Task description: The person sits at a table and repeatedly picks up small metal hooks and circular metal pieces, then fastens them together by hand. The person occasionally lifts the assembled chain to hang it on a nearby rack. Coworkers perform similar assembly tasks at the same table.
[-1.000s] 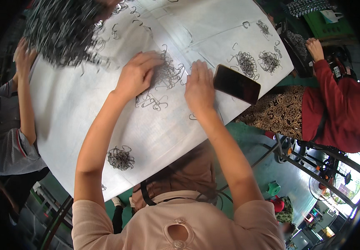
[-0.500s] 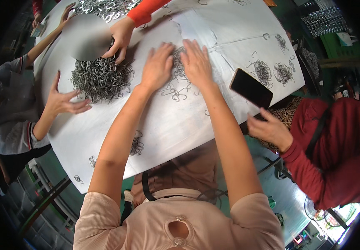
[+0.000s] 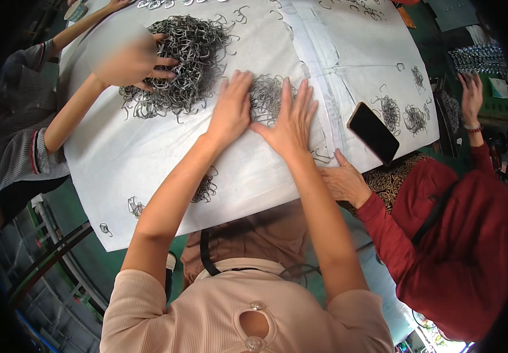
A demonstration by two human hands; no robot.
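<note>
Both my hands lie on the white-covered table (image 3: 254,176), one at each side of a small heap of curved metal hooks (image 3: 267,97). My left hand (image 3: 230,113) is open at the heap's left side, its fingers stretched out and pointing away from me. At the right side, my right hand (image 3: 292,120) is open too, with fingers spread and thumb reaching across the heap's near edge. Neither hand grips anything that I can see. Left of my left hand spreads a much larger dark pile of hooks (image 3: 192,65), with a co-worker's hand (image 3: 163,62) in it.
A black phone (image 3: 373,133) lies right of my right hand. Another co-worker's hand (image 3: 345,179) rests at the table edge beside my right forearm. Small hook clusters (image 3: 390,115) lie at the right, and more hooks (image 3: 205,185) sit by my left forearm.
The loose hooks between my hands are now gathered into a denser heap. The orange-sleeved arm has left the large pile. The right co-worker's hand has moved from the phone towards my forearm.
</note>
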